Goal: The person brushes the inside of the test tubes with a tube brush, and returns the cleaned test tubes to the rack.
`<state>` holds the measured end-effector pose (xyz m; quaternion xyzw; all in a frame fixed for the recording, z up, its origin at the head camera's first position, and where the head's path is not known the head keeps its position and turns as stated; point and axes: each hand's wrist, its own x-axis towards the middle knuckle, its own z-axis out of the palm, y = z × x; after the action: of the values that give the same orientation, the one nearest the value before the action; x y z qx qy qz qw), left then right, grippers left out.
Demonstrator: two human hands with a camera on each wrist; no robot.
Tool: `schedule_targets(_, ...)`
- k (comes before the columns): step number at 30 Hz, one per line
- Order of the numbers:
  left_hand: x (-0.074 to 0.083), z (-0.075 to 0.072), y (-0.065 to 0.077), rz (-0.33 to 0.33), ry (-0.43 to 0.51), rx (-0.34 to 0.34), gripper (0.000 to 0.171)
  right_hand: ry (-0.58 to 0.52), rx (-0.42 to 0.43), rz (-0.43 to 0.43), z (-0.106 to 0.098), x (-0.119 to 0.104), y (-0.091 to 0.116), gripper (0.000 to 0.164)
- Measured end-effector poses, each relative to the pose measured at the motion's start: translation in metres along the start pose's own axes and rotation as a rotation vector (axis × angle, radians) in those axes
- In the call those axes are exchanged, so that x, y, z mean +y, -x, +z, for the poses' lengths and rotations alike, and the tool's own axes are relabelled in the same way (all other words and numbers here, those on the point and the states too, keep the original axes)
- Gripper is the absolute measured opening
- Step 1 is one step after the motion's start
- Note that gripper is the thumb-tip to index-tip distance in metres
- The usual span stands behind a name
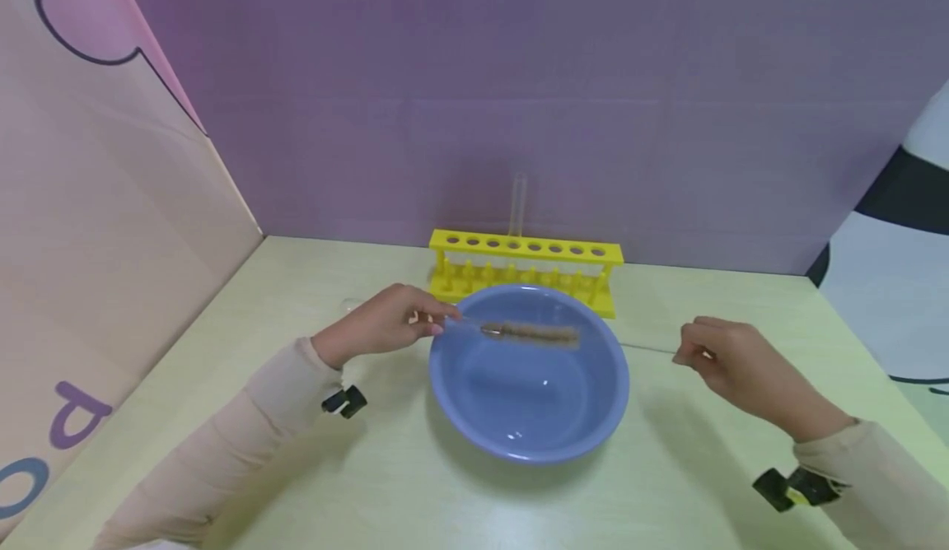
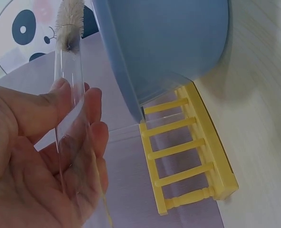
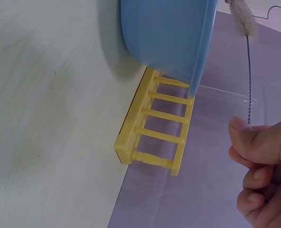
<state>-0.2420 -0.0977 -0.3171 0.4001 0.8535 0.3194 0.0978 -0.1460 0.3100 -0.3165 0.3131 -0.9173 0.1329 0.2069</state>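
Observation:
My left hand (image 1: 385,319) holds a clear glass test tube (image 2: 70,66) between thumb and fingers, over the left rim of a blue basin (image 1: 530,402). A test tube brush (image 1: 541,335) with beige bristles lies level above the basin. Its bristled end sits partly in the tube's mouth, with most of the bristles outside. At the right, my right hand (image 1: 730,369) pinches the far end of the brush's thin twisted wire handle (image 3: 249,80) between thumb and forefinger. Both hands are raised above the table.
Behind the basin stands a yellow test tube rack (image 1: 522,245) with a row of holes and pegs. One clear test tube (image 1: 517,204) rises upright from it. Part of a clear glass object (image 1: 350,305) shows behind the left hand. A purple backdrop (image 1: 534,105) closes the table's far edge.

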Motion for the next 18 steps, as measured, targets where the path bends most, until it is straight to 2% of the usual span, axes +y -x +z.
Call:
schedule_targets(3, -0.0006, 0.0004, 0.0001, 0.014, -0.014, 0.009, 0.028, -0.036, -0.01, 0.007, 0.0006, 0.0004, -0.0007, 0.046)
schedule_targets(10, -0.0032, 0.0026, -0.0005, 0.039, -0.066, 0.023, 0.029, -0.114, -0.092, 0.07, 0.0019, 0.0019, -0.0006, 0.04)
schedule_targets(18, -0.0035, 0.0036, -0.0003, 0.066, -0.082, 0.031, 0.029, -0.197, -0.137, 0.086, 0.0036, 0.0032, -0.0027, 0.035)
